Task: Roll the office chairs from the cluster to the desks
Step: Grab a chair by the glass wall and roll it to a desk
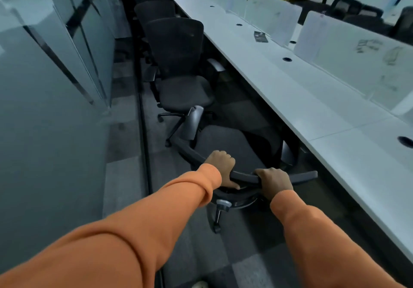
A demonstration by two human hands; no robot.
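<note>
- The long desk (279, 91) is the goal; the chair (225, 144) stands just beside it, its seat not yet under it.
- A second chair (178, 59) sits farther along the desk; best to steer short of it.
- Left hand (220, 164) and right hand (273, 181) both clench the backrest rim (245, 177); an even push should tuck the seat under the desk.

A person in orange sleeves grips a black office chair's (225, 147) backrest top with the left hand (221, 164) and right hand (273, 181) (fingers curled over), beside a long white table (312, 100).
</note>
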